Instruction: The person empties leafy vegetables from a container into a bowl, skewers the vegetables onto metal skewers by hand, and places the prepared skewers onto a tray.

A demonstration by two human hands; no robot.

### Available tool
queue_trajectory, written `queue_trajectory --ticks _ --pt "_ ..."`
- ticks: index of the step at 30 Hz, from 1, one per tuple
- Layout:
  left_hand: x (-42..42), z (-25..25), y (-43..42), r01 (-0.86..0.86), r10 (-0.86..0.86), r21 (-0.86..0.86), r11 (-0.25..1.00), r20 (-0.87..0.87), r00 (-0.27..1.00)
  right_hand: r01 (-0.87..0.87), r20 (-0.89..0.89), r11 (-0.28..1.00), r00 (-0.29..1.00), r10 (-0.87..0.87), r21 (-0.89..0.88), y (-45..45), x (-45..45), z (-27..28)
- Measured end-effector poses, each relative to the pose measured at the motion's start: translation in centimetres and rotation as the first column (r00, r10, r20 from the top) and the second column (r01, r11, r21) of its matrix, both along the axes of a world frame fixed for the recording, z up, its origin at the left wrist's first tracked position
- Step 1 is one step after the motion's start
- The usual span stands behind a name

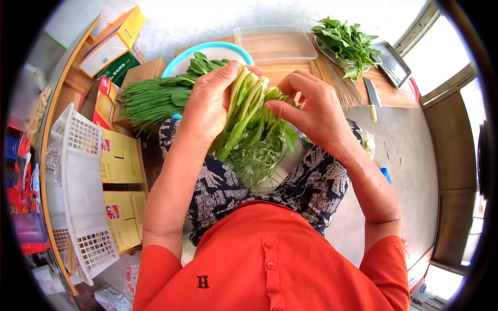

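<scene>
My left hand [210,101] is wrapped round a bunch of leafy greens [249,109], its pale cut stem ends pointing up and away from me and its leaves hanging toward my lap. On the bunch's right side, my right hand [314,111] has its thumb and bent fingers closed on a leafy stem. Below the bunch, between my knees, lies a heap of thin green trimmings [254,163]; what holds it is mostly hidden. Long thin green stalks [153,103] and broad-leaved greens [202,65] lie beyond my left hand, by a blue-rimmed white basin [207,50].
On the low wooden table [223,40] are a clear plastic tray [275,44], more leafy greens [347,44], thin brown sticks [334,78], a dark tray [392,65] and a knife [372,96]. Cardboard boxes [122,160] and a white plastic rack [80,186] stand at left.
</scene>
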State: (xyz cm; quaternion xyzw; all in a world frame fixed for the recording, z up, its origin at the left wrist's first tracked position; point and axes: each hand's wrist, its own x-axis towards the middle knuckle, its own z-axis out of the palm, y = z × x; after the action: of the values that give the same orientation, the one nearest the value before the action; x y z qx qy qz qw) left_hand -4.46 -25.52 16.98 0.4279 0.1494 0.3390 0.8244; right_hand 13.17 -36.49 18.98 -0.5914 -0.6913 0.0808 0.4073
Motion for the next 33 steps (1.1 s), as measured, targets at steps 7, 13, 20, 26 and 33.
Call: queue_trajectory --ticks 7,13,20,26,33 --pt "-0.1 0.2 -0.4 -0.064 0.065 0.057 0.996 -0.012 0.998 0.028 -0.057 0.995 0.998 -0.034 -0.091 0.1 -0.3 0.2" --pt "0.3 -0.4 -0.4 -0.047 0.047 0.066 0.997 0.000 0.999 -0.012 -0.076 0.999 0.997 0.009 -0.031 0.8 -0.8 0.4" --pt "0.1 -0.4 -0.3 -0.032 0.034 0.141 0.990 -0.006 0.999 -0.053 -0.201 0.998 0.979 0.046 -0.029 1.5 -1.0 -0.6" --pt "0.1 -0.6 -0.2 0.034 -0.040 0.152 0.988 0.033 0.999 -0.041 -0.293 0.998 0.956 0.026 -0.044 1.8 -1.2 -0.8" --pt "0.3 -1.4 -0.2 -0.042 0.034 0.122 0.992 0.066 0.997 -0.043 -0.242 0.999 0.970 0.037 -0.019 1.9 -1.1 -0.7"
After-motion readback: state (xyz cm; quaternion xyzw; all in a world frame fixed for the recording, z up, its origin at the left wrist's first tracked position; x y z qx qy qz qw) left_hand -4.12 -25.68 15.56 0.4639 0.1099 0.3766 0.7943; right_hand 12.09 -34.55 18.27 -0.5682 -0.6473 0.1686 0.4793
